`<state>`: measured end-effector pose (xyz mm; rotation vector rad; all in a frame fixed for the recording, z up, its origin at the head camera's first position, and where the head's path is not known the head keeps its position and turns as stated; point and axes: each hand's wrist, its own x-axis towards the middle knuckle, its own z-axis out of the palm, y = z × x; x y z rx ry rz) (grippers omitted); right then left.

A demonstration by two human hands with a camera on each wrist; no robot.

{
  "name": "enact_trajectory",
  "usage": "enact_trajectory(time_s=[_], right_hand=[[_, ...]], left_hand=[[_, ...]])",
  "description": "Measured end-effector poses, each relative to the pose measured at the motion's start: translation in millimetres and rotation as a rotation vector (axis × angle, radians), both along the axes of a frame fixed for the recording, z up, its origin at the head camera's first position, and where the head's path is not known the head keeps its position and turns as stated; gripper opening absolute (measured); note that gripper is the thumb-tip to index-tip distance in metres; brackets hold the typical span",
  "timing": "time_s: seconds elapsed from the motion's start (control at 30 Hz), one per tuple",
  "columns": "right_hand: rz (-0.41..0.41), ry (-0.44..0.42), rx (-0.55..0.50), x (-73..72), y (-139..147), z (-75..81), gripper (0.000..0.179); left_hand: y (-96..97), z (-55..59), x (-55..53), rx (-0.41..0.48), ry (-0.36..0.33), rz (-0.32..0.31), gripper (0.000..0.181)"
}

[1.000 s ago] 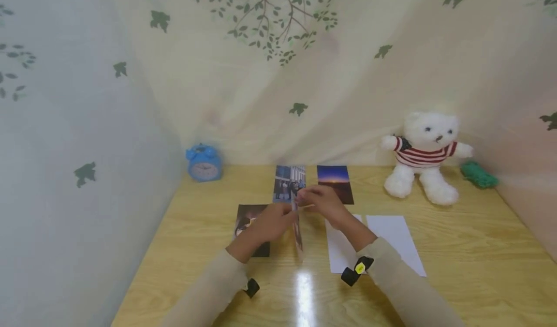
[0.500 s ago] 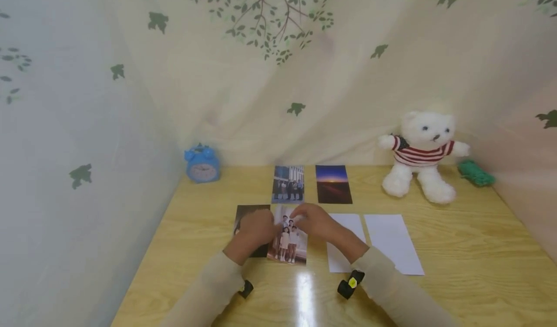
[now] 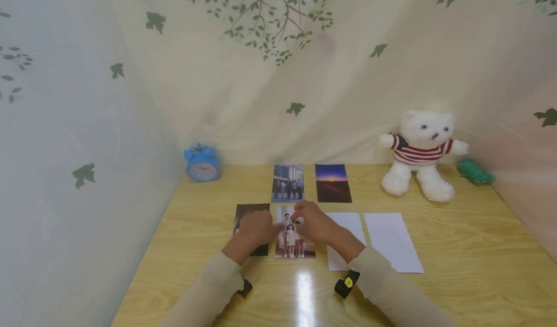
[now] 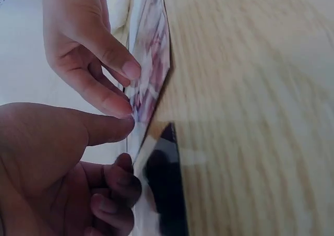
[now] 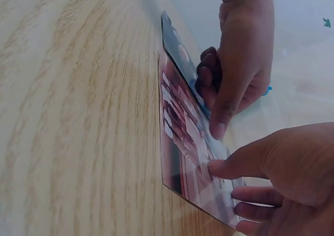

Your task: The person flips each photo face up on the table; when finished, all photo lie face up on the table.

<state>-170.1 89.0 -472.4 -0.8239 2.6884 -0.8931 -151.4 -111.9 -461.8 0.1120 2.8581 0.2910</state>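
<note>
A family photo (image 3: 295, 249) lies on the table in front of me, both hands at its upper part. My left hand (image 3: 256, 228) touches it near the left edge with an outstretched thumb, its other fingers loosely bent over a dark photo (image 3: 262, 250). In the left wrist view that thumb meets the family photo (image 4: 155, 53) near my right fingertips. My right hand (image 3: 316, 224) arches over the upper right part. Seen from the right wrist, the right thumb (image 5: 222, 168) rests on the print while the other fingers sit along its edge.
Behind lie a group photo (image 3: 288, 184) and a sunset photo (image 3: 332, 184). Two white sheets (image 3: 391, 242) are on the right, one partly under my right forearm. A blue alarm clock (image 3: 202, 165), a white teddy bear (image 3: 426, 155) and a green bundle (image 3: 475, 171) stand near the back.
The family photo went from being held edge-on between both hands to lying face up beside the dark photo. Since half a second ago it has shifted slightly right, no longer overlapping the dark one.
</note>
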Motion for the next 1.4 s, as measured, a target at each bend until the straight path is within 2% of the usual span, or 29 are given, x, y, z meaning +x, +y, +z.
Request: enact_trajectory(time_s=[0.07,0.2,0.27,0.33,0.4,0.47,0.57,0.63,0.77,0.87,0.97,1.17,1.3,1.4], right_hand=[[-0.02,0.01,-0.045,0.6,4.8,3.1,0.022],[-0.155,-0.01,-0.127,8.1,35.5,14.7,0.027],[-0.249,-0.046,-0.108,14.3,58.7,21.3,0.031],[-0.296,-0.041,-0.026,19.0,81.1,25.8,0.037],[-0.305,-0.021,0.079,21.6,98.5,27.1,0.044],[-0.301,0.003,0.141,22.3,109.1,25.3,0.053],[-0.289,0.023,0.186,20.0,114.6,18.2,0.063],[-0.294,0.011,0.185,18.2,114.5,13.1,0.068],[-0.333,-0.033,0.197,14.6,113.9,8.4,0.073],[-0.373,-0.1,0.205,10.4,114.8,10.7,0.076],[-0.377,-0.152,0.222,3.2,117.0,13.8,0.076],[-0.359,-0.15,0.247,-11.9,123.0,15.5,0.066],[-0.371,-0.174,0.101,-16.3,128.3,16.7,0.045],[-0.381,-0.231,-0.052,-17.4,130.2,17.6,0.032]], left_hand=[[1.5,4.4,0.6,0.024,0.02,-0.018,0.056],[12.8,14.6,4.5,0.112,0.047,-0.101,0.048],[23.0,17.1,8.2,0.156,0.061,-0.163,0.042],[35.5,18.3,12.3,0.175,0.075,-0.231,0.034],[49.4,18.3,16.9,0.161,0.102,-0.309,0.029],[63.3,16.4,21.3,0.125,0.115,-0.382,0.035],[81.3,12.9,26.0,0.057,0.123,-0.473,0.051],[89.7,10.5,27.4,0.011,0.107,-0.509,0.054],[97.8,9.6,26.7,-0.041,0.096,-0.536,0.049],[99.1,10.8,24.2,-0.037,0.093,-0.532,0.05],[99.1,12.1,23.0,-0.019,0.078,-0.516,0.054],[101.6,13.8,24.0,0.017,0.057,-0.494,0.064],[104.7,12.1,22.1,0.026,0.051,-0.505,0.061],[106.1,9.6,20.0,0.049,0.053,-0.505,0.049]])
